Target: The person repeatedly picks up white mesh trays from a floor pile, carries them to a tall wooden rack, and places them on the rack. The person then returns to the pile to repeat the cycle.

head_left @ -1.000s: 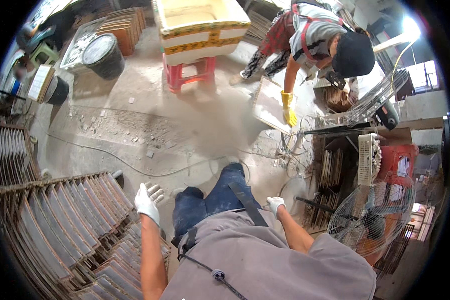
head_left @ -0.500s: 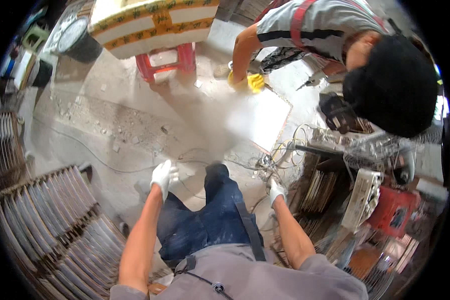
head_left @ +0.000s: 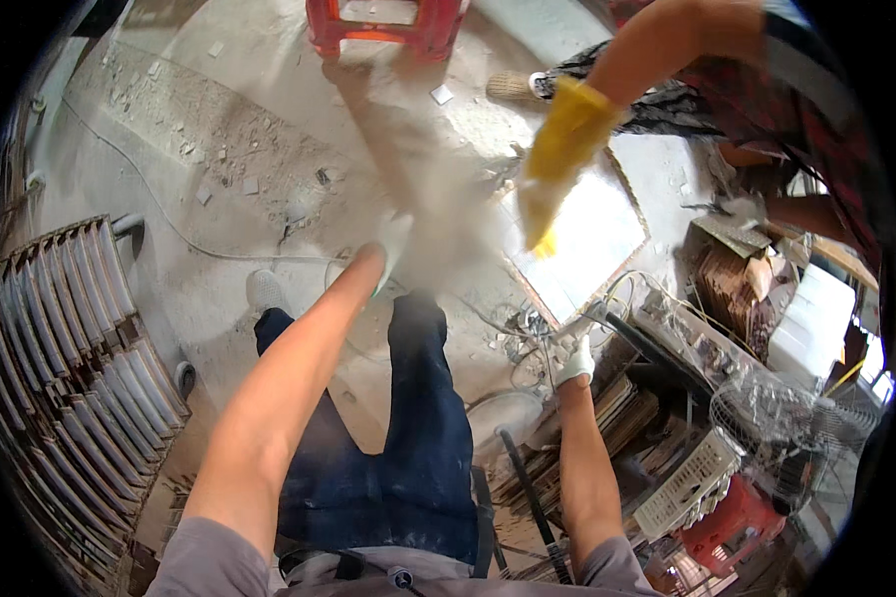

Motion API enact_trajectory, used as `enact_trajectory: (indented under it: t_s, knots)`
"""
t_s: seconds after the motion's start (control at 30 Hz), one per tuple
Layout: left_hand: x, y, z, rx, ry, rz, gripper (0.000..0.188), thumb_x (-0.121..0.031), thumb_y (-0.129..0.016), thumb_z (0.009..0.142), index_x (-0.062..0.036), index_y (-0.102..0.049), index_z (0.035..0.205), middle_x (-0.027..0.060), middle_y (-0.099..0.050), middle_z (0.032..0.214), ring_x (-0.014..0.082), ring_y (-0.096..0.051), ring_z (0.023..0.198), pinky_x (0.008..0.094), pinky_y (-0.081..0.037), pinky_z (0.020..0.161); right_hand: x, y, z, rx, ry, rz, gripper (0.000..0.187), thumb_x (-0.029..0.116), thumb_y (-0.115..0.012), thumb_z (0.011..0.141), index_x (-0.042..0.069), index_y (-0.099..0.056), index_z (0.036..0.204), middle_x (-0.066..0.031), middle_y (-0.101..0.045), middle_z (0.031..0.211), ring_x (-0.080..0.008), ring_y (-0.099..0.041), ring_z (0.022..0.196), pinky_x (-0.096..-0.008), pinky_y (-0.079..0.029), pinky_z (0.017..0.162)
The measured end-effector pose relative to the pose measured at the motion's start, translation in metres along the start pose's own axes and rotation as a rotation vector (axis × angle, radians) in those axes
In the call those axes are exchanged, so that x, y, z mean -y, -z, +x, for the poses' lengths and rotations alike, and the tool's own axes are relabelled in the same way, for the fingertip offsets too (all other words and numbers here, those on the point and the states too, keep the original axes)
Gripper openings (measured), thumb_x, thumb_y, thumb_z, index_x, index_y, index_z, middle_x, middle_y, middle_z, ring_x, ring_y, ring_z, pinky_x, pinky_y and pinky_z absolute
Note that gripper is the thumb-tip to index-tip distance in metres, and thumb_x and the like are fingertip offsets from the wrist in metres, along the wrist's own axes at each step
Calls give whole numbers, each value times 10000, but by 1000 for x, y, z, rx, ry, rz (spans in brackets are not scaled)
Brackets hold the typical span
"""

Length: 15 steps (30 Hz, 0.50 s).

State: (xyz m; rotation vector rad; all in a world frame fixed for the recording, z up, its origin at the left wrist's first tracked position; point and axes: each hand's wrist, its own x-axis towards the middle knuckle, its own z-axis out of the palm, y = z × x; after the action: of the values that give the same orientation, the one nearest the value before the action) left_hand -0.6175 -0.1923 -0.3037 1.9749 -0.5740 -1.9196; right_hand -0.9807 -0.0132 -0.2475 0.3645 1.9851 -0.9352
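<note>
My left hand (head_left: 393, 251), in a white glove, reaches forward over the floor; a grey hazy blur beside it hides its fingers, so its grip cannot be told. On the right, my right hand (head_left: 575, 368), also white-gloved, is low beside the near corner of a white square panel (head_left: 592, 234) with brown edges. Its fingers blend with cables and debris, and I cannot tell whether it holds anything. A co-worker's yellow-gloved hand (head_left: 564, 149) is over the panel's left part, fingers pointing down.
Racks of upright thin slabs (head_left: 65, 328) stand at left. A red stool (head_left: 383, 30) is at the far side. Cables, a wire-guarded fan (head_left: 786, 413), a cream plastic crate (head_left: 687, 483) and another red stool (head_left: 732, 527) crowd the right. Rubble (head_left: 259, 149) lies across the floor.
My left hand has moved forward and right from beside my knee. The right hand has risen slightly, nearer the panel's corner. The view has shifted, and the co-worker's gloved hand now hangs over the panel.
</note>
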Motion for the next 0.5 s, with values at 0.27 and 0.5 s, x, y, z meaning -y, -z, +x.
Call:
enact_trajectory:
  t_s: [0.27,0.5]
  knots:
    - [-64,-83,6,222,-147,138,470,-426,-456,794,-12,-532,1004,149,-582,941,260,-545,892,334,-406,792,16,-37,39,164,66,139,626,520,-352,841,97,-252,1291,-115,-294,1321,-320,-352,1144,-493,-363,859]
    - [-97,-114,-31,63,-95,554,516,-489,-415,797,-33,-557,991,184,-564,1012,313,-534,950,360,-411,800,28,-36,32,172,45,114,709,598,-263,811,156,-144,1353,-82,-158,1398,-295,-208,1251,-517,-189,964]
